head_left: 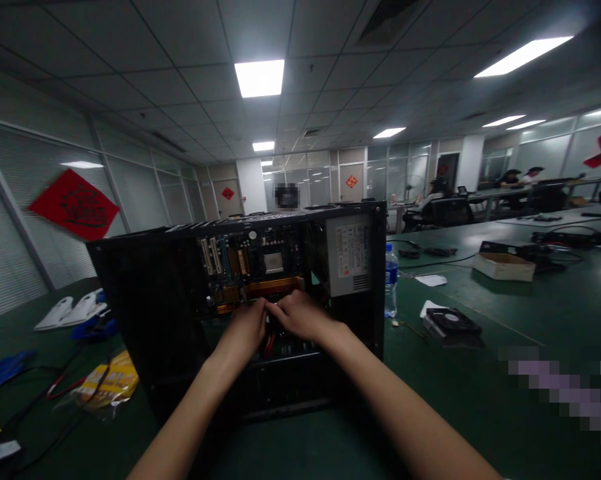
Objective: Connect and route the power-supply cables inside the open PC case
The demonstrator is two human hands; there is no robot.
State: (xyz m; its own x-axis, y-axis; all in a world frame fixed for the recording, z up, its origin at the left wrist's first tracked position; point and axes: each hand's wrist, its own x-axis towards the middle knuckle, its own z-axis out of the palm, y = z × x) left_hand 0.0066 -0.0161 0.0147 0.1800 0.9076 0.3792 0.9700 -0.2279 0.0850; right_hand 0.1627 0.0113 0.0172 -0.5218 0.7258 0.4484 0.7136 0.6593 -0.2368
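A black computer case point(130, 320) stands upright on the green table with its side open towards me. Both hands reach inside it, in front of the lower part of the motherboard point(290, 257). My left hand point(250, 323) is closed, its fingertips close to those of my right hand point(303, 313), whose fingers are also bent together. What they pinch, if anything, is hidden by the hands. Just above them runs an orange memory module point(273, 287). Red and black wires point(269, 345) hang below my fingers. The grey power supply point(350, 253) fills the case's upper right corner.
Right of the case stand a water bottle point(391, 283), a black cooling fan point(451, 321) and an open carton point(503, 265). To the left lie a yellow bag point(113, 380), cables and white gloves point(75, 311). Several people sit farther back.
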